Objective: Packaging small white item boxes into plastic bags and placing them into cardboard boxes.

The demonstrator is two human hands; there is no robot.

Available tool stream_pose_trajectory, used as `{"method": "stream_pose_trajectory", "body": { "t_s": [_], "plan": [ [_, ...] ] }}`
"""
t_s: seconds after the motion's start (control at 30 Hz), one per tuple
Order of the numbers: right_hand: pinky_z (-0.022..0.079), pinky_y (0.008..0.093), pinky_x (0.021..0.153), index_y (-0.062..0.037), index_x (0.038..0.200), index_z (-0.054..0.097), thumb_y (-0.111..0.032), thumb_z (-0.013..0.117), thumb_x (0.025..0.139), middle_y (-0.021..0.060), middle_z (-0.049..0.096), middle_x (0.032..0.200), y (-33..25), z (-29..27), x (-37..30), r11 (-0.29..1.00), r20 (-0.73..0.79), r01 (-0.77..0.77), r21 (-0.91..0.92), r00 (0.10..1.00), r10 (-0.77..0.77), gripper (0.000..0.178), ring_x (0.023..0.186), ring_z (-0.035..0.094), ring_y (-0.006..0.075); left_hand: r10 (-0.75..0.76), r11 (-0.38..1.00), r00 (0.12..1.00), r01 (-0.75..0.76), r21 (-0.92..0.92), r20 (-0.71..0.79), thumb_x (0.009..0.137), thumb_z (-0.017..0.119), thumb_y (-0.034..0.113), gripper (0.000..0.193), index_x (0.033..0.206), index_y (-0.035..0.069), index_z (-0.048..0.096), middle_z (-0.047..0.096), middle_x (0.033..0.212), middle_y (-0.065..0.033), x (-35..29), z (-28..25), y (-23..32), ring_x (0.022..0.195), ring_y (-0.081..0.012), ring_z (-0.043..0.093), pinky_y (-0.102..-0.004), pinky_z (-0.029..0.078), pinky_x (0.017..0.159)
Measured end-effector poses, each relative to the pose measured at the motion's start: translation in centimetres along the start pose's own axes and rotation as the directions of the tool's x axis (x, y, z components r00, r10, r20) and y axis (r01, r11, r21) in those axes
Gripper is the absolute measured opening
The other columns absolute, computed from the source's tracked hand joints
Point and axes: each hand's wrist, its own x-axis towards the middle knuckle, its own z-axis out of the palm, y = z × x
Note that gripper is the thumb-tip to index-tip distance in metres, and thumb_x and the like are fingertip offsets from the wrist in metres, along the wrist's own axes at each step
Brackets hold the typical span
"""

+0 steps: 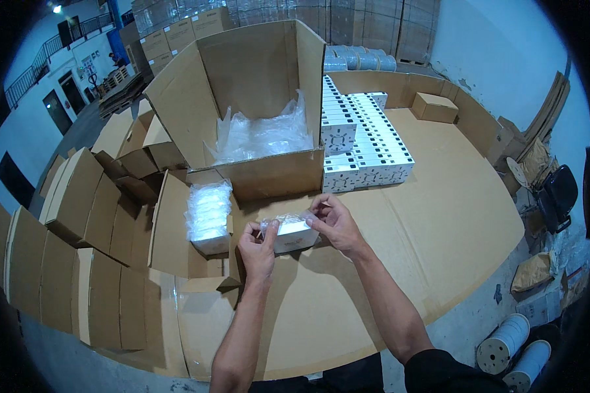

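Between my two hands a small white box (295,240) rests on the cardboard-covered table, with a clear plastic bag (287,219) around its upper part. My left hand (258,254) is closed on the box's left end, thumb on top. At the other end, my right hand (335,224) pinches the bag near the box's right corner. Left of them, an open carton (168,236) holds a row of bagged white boxes (210,216). Behind stands a large open carton (259,175) with a heap of clear plastic bags (263,137) inside.
Stacked white boxes (377,147) stand right of the large carton. Several open cartons (101,203) crowd the left side. A small closed carton (434,108) sits at the table's far right. Spools (503,342) and a black chair (557,196) are on the floor to the right.
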Motion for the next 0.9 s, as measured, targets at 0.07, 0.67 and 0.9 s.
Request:
{"method": "stream_pose_trajectory", "body": {
  "t_s": [0.07,0.67,0.9],
  "plan": [
    [0.052,0.0284,0.086,-0.0021,0.105,0.067,-0.005,0.072,0.09,0.0091,0.064,0.117,-1.3,0.5,-0.1,0.974,0.021,0.01,0.224,1.0,-0.015,0.016,0.107,0.061,0.0145,-0.008,1.0,1.0,0.008,0.013,-0.009,0.09,0.078,0.018,0.026,0.083,0.008,0.056,0.061,0.078,0.0028,0.0,-0.2,0.0,0.07,-0.0034,0.051,-0.0224,0.041,0.061],
    [0.048,0.0221,0.056,-0.006,0.116,0.074,-0.013,0.073,0.091,0.0042,0.072,0.09,-1.6,-1.2,-0.5,0.949,0.072,-0.138,-0.284,0.984,0.164,0.027,0.068,0.058,0.0067,0.548,0.709,0.827,-0.54,0.453,0.128,0.088,0.072,0.001,0.028,0.113,0.004,0.059,0.066,0.102,-0.0054,-0.9,0.9,2.9,0.098,-0.0177,0.061,-0.0329,0.049,0.087],
    [0.047,0.0212,0.054,-0.0028,0.115,0.074,-0.011,0.073,0.091,0.0028,0.072,0.083,-3.7,0.0,-0.7,0.943,0.025,-0.226,-0.246,0.971,0.239,0.025,0.064,0.059,0.0053,0.624,0.406,0.63,-0.766,0.498,0.461,0.088,0.072,0.002,0.013,0.1,0.006,0.071,0.072,0.1,-0.0069,-0.8,0.1,2.9,0.104,-0.0273,0.062,-0.0405,0.046,0.097]
  ]
}}
